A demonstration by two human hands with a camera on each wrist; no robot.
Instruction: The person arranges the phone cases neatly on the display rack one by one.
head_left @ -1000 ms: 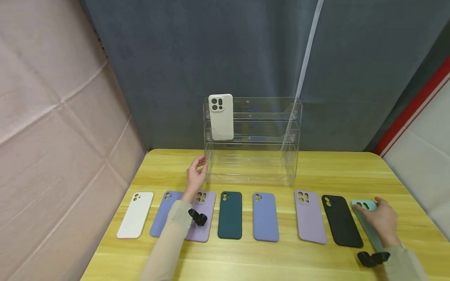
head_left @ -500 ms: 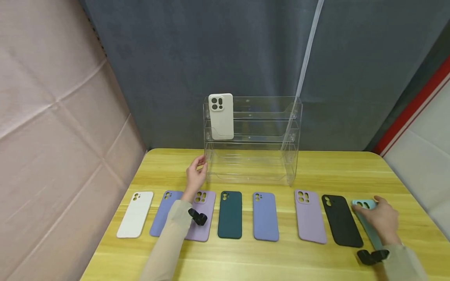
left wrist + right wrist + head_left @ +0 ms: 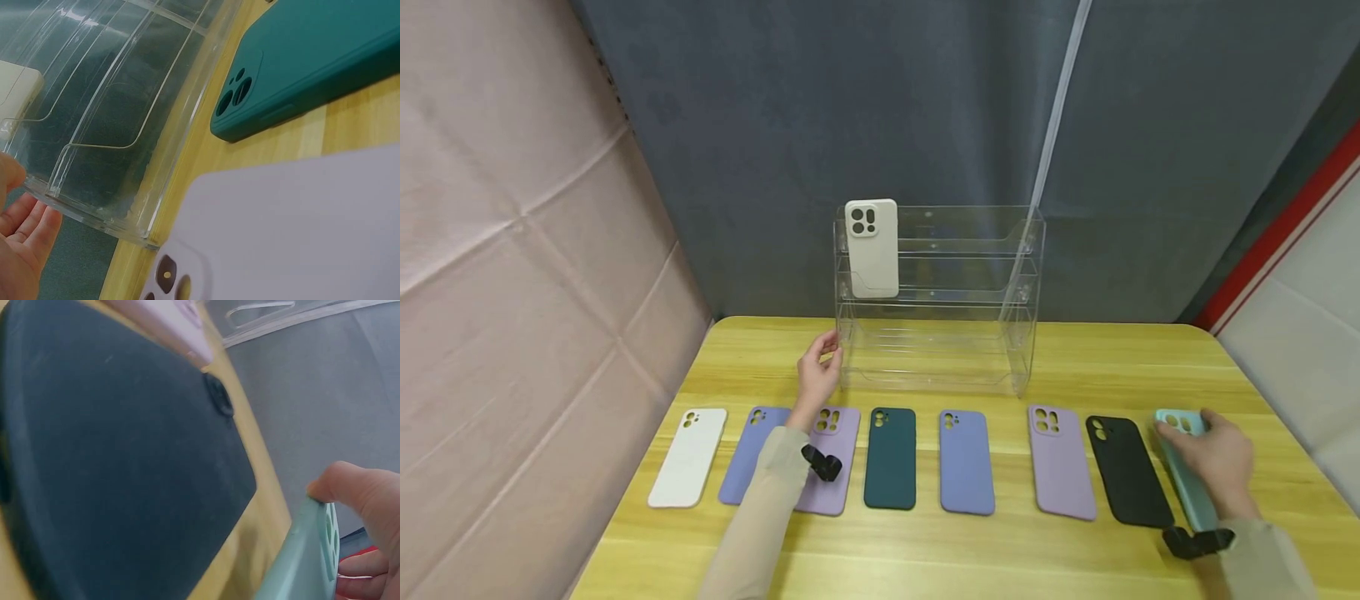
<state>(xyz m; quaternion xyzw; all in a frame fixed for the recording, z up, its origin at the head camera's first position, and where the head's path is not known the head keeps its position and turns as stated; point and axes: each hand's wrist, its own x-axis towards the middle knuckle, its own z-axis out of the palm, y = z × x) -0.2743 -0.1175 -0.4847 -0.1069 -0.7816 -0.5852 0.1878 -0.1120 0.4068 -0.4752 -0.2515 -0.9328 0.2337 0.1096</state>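
My right hand (image 3: 1216,460) grips a mint-green phone case (image 3: 1187,475) by its sides, at the right end of a row of cases. In the right wrist view the thumb presses one edge of that case (image 3: 300,550) near its camera holes, fingers at the other side. My left hand (image 3: 818,373) holds the left side of a clear tiered acrylic display rack (image 3: 932,379). Its thumb and fingers are at the side panel's edge in the left wrist view. A white case (image 3: 874,258) stands upright at the rack's upper left.
Lying on the wooden table (image 3: 925,558) are a white case (image 3: 688,458), blue-violet cases (image 3: 966,462), lilac cases (image 3: 1062,467), a dark green case (image 3: 891,458) and a black case (image 3: 1129,471). Behind the rack hangs a grey curtain (image 3: 760,150).
The mint-green case has come up off the table and shifted slightly forward in my right hand, showing more of its surface. My left hand has stayed at the rack.
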